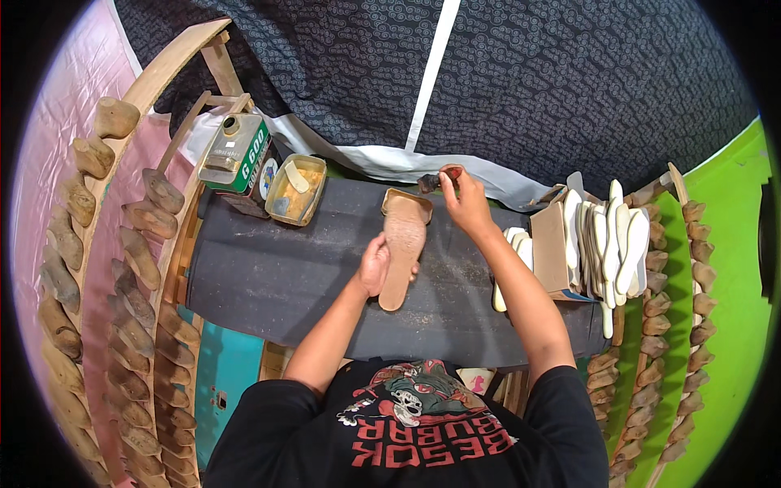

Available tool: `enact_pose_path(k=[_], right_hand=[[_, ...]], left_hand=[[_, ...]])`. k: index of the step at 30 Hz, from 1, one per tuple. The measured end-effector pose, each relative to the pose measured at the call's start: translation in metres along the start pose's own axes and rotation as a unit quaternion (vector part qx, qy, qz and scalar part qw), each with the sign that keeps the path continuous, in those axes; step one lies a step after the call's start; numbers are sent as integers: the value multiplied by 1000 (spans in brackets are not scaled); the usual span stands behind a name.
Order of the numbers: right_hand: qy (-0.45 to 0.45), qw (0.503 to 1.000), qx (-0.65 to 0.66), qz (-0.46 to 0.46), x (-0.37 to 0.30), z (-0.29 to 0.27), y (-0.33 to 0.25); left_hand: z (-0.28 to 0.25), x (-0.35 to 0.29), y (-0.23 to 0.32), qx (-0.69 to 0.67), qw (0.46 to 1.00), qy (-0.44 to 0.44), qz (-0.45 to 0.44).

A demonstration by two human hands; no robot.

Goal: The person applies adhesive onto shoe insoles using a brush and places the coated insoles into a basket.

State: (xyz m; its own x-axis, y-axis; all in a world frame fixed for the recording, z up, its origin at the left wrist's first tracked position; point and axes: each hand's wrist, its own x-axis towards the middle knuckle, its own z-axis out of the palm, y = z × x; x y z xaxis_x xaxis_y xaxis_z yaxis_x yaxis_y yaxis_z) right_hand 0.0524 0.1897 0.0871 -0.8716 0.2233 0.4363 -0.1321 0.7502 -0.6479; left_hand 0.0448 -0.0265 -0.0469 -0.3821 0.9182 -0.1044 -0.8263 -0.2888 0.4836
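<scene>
My left hand (375, 265) is closed around the side of a long tan shoe insole (404, 252), fingertips showing at its far edge. The insole's wide end points away from me and its narrow end toward me; its upper part looks wrinkled or coated. At that wide end is a small shallow tin (394, 193) with a pale rim, partly hidden by the insole. Just right of the tin, my right hand (467, 205) pinches a small brush (428, 184) with a dark, clotted head and a reddish handle. The brush is apart from the insole.
On the dark table (268, 268), a green metal can (236, 154) stands at far left beside an open tin (297, 191) holding a pale scraper-like piece. At right, a cardboard box (550, 244) is packed with white sole-shaped pieces (612, 244). Racks of wooden shoe lasts (134, 297) flank both sides.
</scene>
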Motion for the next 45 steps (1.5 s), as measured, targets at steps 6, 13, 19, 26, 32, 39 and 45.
enact_pose_path(k=[6, 13, 19, 26, 32, 39, 45], right_hand=[[-71, 997, -5, 7, -16, 32, 31], [-102, 994, -34, 20, -21, 37, 45], [-35, 998, 8, 52, -22, 23, 32], [-69, 989, 131, 17, -24, -5, -36], [-96, 985, 52, -132, -43, 8, -51], [-172, 967, 71, -172, -58, 4, -65], [-74, 985, 84, -131, -28, 2, -47]], left_hand=[[-15, -20, 29, -45, 992, 58, 104], [-19, -20, 43, 9, 991, 79, 111], [-15, -13, 39, 21, 992, 25, 126], [-24, 8, 39, 33, 990, 59, 124], [-8, 23, 43, -1, 990, 72, 125], [20, 13, 52, -54, 994, 8, 99], [-24, 25, 38, -61, 991, -53, 110]])
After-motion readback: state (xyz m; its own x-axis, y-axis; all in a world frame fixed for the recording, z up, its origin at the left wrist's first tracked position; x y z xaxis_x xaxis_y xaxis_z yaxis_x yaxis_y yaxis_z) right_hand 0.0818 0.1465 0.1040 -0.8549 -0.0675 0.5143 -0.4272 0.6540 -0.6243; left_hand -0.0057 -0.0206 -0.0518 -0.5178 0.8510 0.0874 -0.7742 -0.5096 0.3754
